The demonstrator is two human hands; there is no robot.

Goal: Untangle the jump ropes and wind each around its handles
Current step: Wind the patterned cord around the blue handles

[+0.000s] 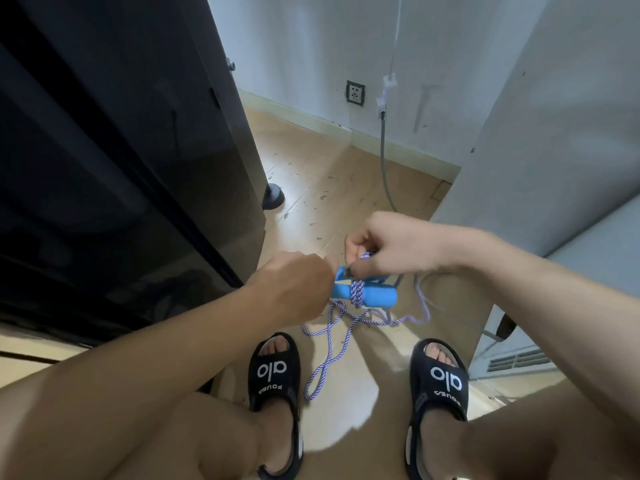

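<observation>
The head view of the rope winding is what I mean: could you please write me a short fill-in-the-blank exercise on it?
1. The jump rope handles are coloured ____.
2. The right hand pinches the rope above the handles, while the ____ hand grips their end.
3. A few turns of rope go round the handles, and the loose remainder hangs between two black ____.
4. On the far wall sits a wall ____.

Missing words: blue; left; sandals; socket
</observation>
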